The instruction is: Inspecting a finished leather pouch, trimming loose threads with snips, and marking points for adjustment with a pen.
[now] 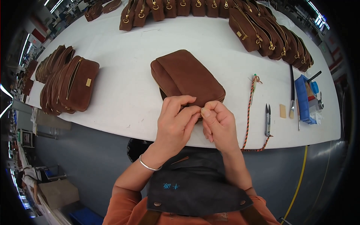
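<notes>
Evidently, a white table point(123, 52) is spanning the frame, with rows of brown bags point(77, 92) standing at left, top and upper right; whether those are finished or waiting is not showing. One brown bag point(189, 77) is lying at centre, looking assembled, its lower edge apparently getting some detail work. Just below it, the left hand point(174, 122) and right hand point(220, 125) are pinching, fingertips meeting; anything being gripped is hiding between them.

The white surface point(123, 86) has 1 big brown bag point(187, 75) near its front edge. Other bags point(84, 90) sit at the left, back and right. A striped cord point(248, 120), snips point(267, 122), a brush point(292, 90) and a blue tray point(302, 102) lie right.
</notes>
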Tool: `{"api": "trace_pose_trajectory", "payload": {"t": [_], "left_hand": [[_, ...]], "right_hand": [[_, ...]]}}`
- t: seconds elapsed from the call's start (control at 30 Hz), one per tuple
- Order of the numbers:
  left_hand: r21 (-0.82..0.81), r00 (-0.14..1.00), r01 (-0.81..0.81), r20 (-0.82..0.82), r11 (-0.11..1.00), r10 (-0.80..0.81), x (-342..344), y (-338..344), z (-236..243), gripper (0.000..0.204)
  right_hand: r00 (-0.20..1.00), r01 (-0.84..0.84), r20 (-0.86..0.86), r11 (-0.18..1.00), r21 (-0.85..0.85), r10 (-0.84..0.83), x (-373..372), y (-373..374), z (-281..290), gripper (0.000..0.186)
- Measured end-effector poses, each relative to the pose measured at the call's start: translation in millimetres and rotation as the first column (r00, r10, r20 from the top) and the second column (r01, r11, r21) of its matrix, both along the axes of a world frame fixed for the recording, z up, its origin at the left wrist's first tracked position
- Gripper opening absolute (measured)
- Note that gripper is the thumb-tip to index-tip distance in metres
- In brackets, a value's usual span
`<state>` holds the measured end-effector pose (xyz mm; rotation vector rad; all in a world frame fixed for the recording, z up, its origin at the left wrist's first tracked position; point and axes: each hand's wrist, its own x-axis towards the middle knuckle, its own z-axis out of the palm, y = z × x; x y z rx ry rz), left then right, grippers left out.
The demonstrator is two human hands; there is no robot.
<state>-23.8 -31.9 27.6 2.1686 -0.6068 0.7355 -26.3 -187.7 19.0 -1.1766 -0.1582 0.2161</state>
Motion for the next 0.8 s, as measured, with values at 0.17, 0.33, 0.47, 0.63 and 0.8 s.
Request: {"api": "trace_pose_trajectory", "payload": {"t": [0.17,0.33,0.47,0.63,0.8], "left_hand": [[-0.040,0.999,-0.003,-0.049,0.999,0.001,-3,-6,4,0.015],[-0.009,0.997,-0.026,-0.073,1.000,0.025,-6,-4,3,0.011],[-0.049,0.984,0.003,-0.175,0.999,-0.012,-4,8,11,0.004],[-0.379,0.959,-0.072,-0.279,0.923,-0.040,-11,37,14,0.002],[-0.311,0.903,-0.305,-0.395,0.900,0.169,-47,94,13,0.005]], "right_hand": [[0.997,0.022,0.071,0.994,-0.110,-0.014,-6,-3,3,0.015],[0.991,0.087,0.120,0.960,-0.267,-0.056,-13,-14,15,0.015],[0.949,0.306,0.183,0.884,-0.353,-0.255,-16,-36,17,0.014],[0.785,0.619,0.307,0.665,-0.417,-0.538,-13,-87,13,0.018],[0.745,0.665,0.361,0.587,-0.461,-0.560,-12,-112,6,0.021]]}}
